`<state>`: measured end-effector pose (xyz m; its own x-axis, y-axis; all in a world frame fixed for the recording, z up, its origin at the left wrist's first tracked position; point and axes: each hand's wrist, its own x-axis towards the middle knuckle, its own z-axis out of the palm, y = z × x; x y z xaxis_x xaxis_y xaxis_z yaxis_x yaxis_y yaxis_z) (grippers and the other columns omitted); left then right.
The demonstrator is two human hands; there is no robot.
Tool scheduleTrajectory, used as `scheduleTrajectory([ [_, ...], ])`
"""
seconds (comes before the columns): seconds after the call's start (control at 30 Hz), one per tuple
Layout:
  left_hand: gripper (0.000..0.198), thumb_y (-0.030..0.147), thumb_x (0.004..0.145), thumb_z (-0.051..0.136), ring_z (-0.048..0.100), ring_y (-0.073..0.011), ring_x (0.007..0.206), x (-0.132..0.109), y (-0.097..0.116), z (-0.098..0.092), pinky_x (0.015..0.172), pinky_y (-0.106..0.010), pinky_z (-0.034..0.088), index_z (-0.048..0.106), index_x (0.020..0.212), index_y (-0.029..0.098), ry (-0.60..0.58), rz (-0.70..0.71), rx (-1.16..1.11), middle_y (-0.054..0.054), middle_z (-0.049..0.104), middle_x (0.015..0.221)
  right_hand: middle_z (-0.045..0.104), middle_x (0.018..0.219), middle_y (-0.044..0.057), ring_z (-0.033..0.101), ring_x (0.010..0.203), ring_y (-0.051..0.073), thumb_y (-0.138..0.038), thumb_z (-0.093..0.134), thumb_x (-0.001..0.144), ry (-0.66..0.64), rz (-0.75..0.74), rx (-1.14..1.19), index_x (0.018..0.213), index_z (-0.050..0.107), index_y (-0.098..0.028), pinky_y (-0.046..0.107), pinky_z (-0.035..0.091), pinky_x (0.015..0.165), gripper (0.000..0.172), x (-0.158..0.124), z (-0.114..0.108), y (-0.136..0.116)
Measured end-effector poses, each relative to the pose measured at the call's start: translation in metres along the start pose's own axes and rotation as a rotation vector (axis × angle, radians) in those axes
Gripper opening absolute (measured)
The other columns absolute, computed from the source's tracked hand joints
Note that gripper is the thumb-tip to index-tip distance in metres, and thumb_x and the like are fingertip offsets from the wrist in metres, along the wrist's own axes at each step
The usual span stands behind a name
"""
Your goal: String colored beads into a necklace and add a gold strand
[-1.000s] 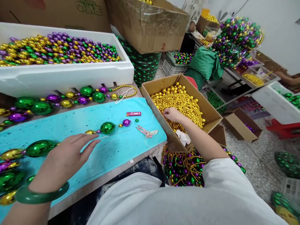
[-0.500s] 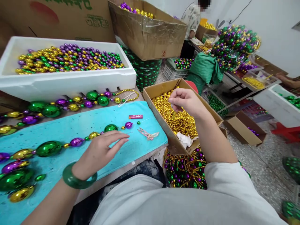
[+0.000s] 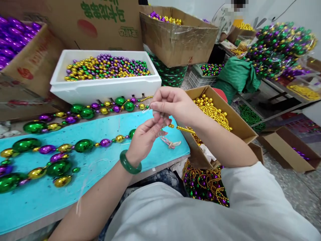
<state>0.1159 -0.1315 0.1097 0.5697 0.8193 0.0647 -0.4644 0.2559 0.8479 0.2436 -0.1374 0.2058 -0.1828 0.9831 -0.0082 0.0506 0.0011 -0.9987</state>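
Over the light blue cloth (image 3: 97,174), my two hands meet with fingers pinched. My right hand (image 3: 173,103) is closed on a strand of small gold beads (image 3: 185,129), which runs from beneath the fingers to the cardboard box at the right. My left hand (image 3: 145,139), with a green bangle (image 3: 130,164) at its wrist, is closed just below; what its fingertips hold is hidden. Behind that hand lies a string of large green, purple and gold beads (image 3: 84,145). Thread snips (image 3: 169,143) rest on the cloth to the right.
Behind the cloth stands a white foam box (image 3: 107,90) of mixed beads. At the right is a cardboard box (image 3: 233,134) with gold beads. Another carton (image 3: 50,67) of purple beads is at the left. A person (image 3: 223,21) works at the back.
My right hand has come left from above the gold bead box, drawing the gold strand. My left hand has risen and moved right to meet it. The view has turned left.
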Motion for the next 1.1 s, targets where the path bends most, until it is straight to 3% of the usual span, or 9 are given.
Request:
scheduleTrajectory([
  [0.13, 0.018, 0.031, 0.077, 0.069, 0.064, -0.0194, 0.099, 0.009, -0.016, -0.011, 0.071, -0.025, 0.051, 0.067, 0.089, 0.017, 0.002, -0.121, -0.067, -0.006, 0.069, 0.098, 0.058, 0.056, -0.005, 0.049, 0.041, 0.003, -0.018, 0.066, 0.08, 0.044, 0.014, 0.009, 0.071, 0.051, -0.016, 0.012, 0.033, 0.035, 0.017, 0.024, -0.01, 0.026],
  [0.27, 0.017, 0.03, 0.079, 0.067, 0.066, -0.0175, 0.09, 0.013, -0.029, -0.02, 0.068, -0.023, 0.05, 0.065, 0.084, 0.015, 0.029, -0.224, -0.1, -0.007, 0.069, 0.086, 0.063, 0.057, -0.002, 0.048, 0.038, 0.004, -0.014, 0.062, 0.082, 0.159, 0.05, 0.039, 0.069, 0.052, -0.016, 0.014, 0.029, 0.031, 0.016, 0.039, -0.03, 0.053],
  [0.47, 0.025, 0.028, 0.076, 0.069, 0.068, -0.0181, 0.081, 0.012, -0.042, -0.026, 0.063, -0.023, 0.053, 0.066, 0.096, 0.012, 0.022, -0.409, -0.174, -0.007, 0.069, 0.084, 0.062, 0.053, -0.002, 0.052, 0.04, 0.006, -0.012, 0.061, 0.082, 0.332, 0.171, 0.198, 0.069, 0.052, -0.015, 0.014, 0.034, 0.033, 0.016, 0.046, -0.055, 0.081],
  [0.6, 0.018, 0.023, 0.072, 0.072, 0.068, -0.0159, 0.071, 0.012, -0.05, -0.025, 0.061, -0.023, 0.053, 0.067, 0.084, 0.011, 0.052, -0.476, -0.107, -0.008, 0.069, 0.079, 0.062, 0.058, -0.002, 0.054, 0.046, 0.006, -0.013, 0.056, 0.085, 0.358, 0.181, 0.194, 0.073, 0.052, -0.015, 0.015, 0.04, 0.04, 0.013, 0.042, -0.058, 0.101],
  [0.7, 0.018, 0.027, 0.07, 0.074, 0.067, -0.0145, 0.068, 0.013, -0.047, -0.024, 0.061, -0.023, 0.053, 0.064, 0.079, 0.014, 0.119, -0.397, -0.067, -0.005, 0.068, 0.079, 0.067, 0.076, 0.001, 0.059, 0.06, 0.008, -0.019, 0.059, 0.084, 0.283, 0.183, 0.014, 0.088, 0.056, -0.016, 0.018, 0.046, 0.053, 0.006, 0.022, -0.062, 0.113],
  [0.8, 0.019, 0.031, 0.071, 0.074, 0.066, -0.014, 0.077, 0.014, -0.037, -0.023, 0.068, -0.024, 0.053, 0.061, 0.076, 0.018, 0.148, -0.256, -0.034, -0.002, 0.068, 0.082, 0.068, 0.09, 0.002, 0.061, 0.078, 0.013, -0.027, 0.07, 0.074, 0.024, 0.213, -0.363, 0.103, 0.061, -0.018, 0.022, 0.047, 0.067, 0.032, -0.016, -0.074, 0.123],
  [0.87, 0.018, 0.031, 0.073, 0.072, 0.065, -0.0134, 0.079, 0.016, -0.03, -0.019, 0.074, -0.026, 0.053, 0.061, 0.075, 0.019, 0.122, -0.181, 0.0, 0.0, 0.067, 0.08, 0.069, 0.087, 0.002, 0.061, 0.08, 0.016, -0.03, 0.073, 0.07, -0.066, 0.286, -0.654, 0.095, 0.066, -0.018, 0.025, 0.045, 0.069, 0.028, -0.046, -0.087, 0.132],
  [0.97, 0.017, 0.032, 0.075, 0.071, 0.063, -0.0121, 0.074, 0.02, -0.019, -0.002, 0.073, -0.027, 0.053, 0.06, 0.075, 0.019, 0.033, -0.11, 0.042, 0.0, 0.064, 0.077, 0.069, 0.082, 0.004, 0.06, 0.08, 0.019, -0.018, 0.063, 0.073, 0.226, 0.341, -1.033, 0.085, 0.069, -0.016, 0.028, 0.042, 0.074, 0.013, -0.087, -0.111, 0.15],
  [1.1, 0.014, 0.029, 0.078, 0.068, 0.062, -0.0124, 0.073, 0.032, -0.005, 0.041, 0.069, -0.026, 0.052, 0.06, 0.074, 0.018, -0.122, 0.001, 0.074, 0.0, 0.062, 0.076, 0.069, 0.09, 0.007, 0.06, 0.089, 0.02, -0.013, 0.056, 0.074, 0.624, 0.291, -1.173, 0.084, 0.07, -0.015, 0.031, 0.039, 0.083, 0.018, -0.126, -0.14, 0.169],
])
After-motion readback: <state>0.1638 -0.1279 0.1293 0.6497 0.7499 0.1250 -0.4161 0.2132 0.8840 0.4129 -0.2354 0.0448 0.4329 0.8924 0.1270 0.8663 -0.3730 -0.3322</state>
